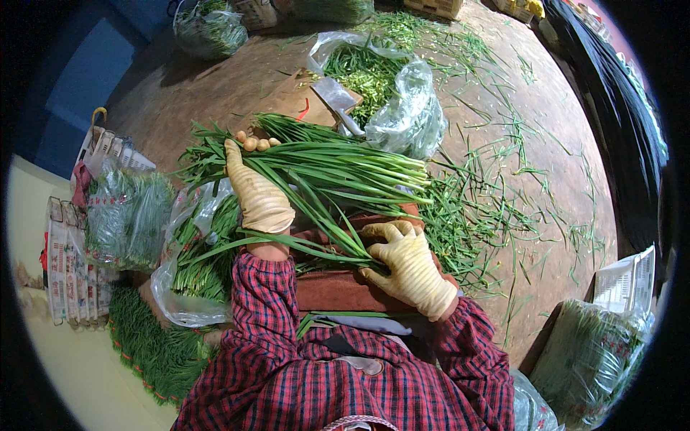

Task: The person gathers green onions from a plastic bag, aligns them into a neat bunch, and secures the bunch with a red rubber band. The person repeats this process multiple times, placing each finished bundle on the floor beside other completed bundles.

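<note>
My left hand (260,193), in a cream ribbed glove, is closed around the leafy part of a bunch of garlic chives (345,164). The pale stem ends of the bunch point right. My right hand (409,265), gloved alike, pinches the lower ends of a few loose chive stalks (345,235), which run up left toward the bunch. A reddish-brown cloth (345,291) covers my lap below both hands. Past the bunch, a cleaver (335,97) rests on a piece of cardboard (285,99). A smaller clump of chives (302,128) lies beside it.
A clear plastic bag (415,102) of chive trimmings stands ahead. To my left are an open bag of chives (199,269), a wrapped bundle (129,215) and tied green bunches (156,345). Scraps (469,231) litter the floor at right, near a wrapped bale (593,355) and a white crate (625,280).
</note>
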`<state>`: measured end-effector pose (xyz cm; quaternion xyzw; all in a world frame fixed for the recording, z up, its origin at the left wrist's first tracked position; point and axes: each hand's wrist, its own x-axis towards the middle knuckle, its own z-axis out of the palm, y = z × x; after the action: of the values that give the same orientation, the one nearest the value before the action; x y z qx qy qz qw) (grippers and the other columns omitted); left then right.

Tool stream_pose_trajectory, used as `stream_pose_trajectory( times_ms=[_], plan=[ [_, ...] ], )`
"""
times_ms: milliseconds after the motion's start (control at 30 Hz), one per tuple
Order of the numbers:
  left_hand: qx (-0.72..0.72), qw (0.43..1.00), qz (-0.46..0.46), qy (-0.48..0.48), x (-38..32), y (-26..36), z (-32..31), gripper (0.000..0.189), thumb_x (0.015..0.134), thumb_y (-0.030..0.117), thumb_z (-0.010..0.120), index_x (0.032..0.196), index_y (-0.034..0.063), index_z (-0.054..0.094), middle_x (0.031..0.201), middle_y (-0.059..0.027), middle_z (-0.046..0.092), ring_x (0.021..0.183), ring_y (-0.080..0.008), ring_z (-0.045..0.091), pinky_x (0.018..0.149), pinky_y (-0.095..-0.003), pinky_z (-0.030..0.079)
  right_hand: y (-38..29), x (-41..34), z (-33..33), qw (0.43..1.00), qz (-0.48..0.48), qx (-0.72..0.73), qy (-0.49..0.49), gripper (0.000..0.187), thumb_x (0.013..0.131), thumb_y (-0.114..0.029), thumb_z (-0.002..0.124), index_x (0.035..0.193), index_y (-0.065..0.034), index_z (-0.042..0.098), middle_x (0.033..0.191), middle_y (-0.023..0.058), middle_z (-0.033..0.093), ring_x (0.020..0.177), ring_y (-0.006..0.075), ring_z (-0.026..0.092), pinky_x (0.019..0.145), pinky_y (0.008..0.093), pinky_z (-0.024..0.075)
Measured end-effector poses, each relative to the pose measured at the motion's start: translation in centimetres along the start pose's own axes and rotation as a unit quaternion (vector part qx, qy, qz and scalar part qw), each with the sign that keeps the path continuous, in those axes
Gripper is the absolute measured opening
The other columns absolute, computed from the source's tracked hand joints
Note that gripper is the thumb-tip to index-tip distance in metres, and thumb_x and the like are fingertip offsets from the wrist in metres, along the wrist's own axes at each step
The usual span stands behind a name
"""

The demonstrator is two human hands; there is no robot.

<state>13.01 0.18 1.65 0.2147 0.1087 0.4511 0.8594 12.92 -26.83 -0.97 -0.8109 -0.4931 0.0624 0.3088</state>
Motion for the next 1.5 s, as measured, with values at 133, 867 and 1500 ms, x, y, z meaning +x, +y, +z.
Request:
stream_pose_trajectory(
  times_ms=[133,867,1500],
  plan=[
    [0.007,1.000,0.014,0.007,0.3,0.4,-0.3,0.025,0.104,0.031,0.054,0.103,0.0075,0.061,0.077,0.0021,0.058,0.073,-0.0148,0.053,0.080,-0.0353,0.050,0.7,-1.9,-0.6,0.993,0.017,0.089,0.078,0.022,0.081,-0.029,0.077,0.091,-0.0102,0.072,0.099,0.0076,0.066,0.091,0.0316,0.061,0.079,0.0424,0.0492],
    [0.040,0.998,-0.003,0.052,0.5,-1.6,-3.5,0.025,0.104,0.034,0.053,0.099,0.0099,0.059,0.075,0.0032,0.055,0.071,-0.0156,0.052,0.079,-0.0370,0.050,1.0,-3.4,-1.0,0.976,0.126,0.074,0.160,0.018,0.080,-0.021,0.077,0.095,-0.0104,0.075,0.096,0.0103,0.068,0.093,0.0325,0.064,0.082,0.0406,0.0512],
    [0.016,0.998,-0.030,0.054,-0.1,-1.4,-2.9,0.020,0.099,0.032,0.061,0.101,0.0120,0.062,0.077,0.0046,0.058,0.074,-0.0157,0.056,0.083,-0.0370,0.051,0.6,-3.2,-0.2,0.988,0.107,-0.045,0.106,0.018,0.080,-0.032,0.075,0.089,-0.0160,0.075,0.088,0.0043,0.067,0.084,0.0289,0.063,0.072,0.0406,0.0508]
  ],
)
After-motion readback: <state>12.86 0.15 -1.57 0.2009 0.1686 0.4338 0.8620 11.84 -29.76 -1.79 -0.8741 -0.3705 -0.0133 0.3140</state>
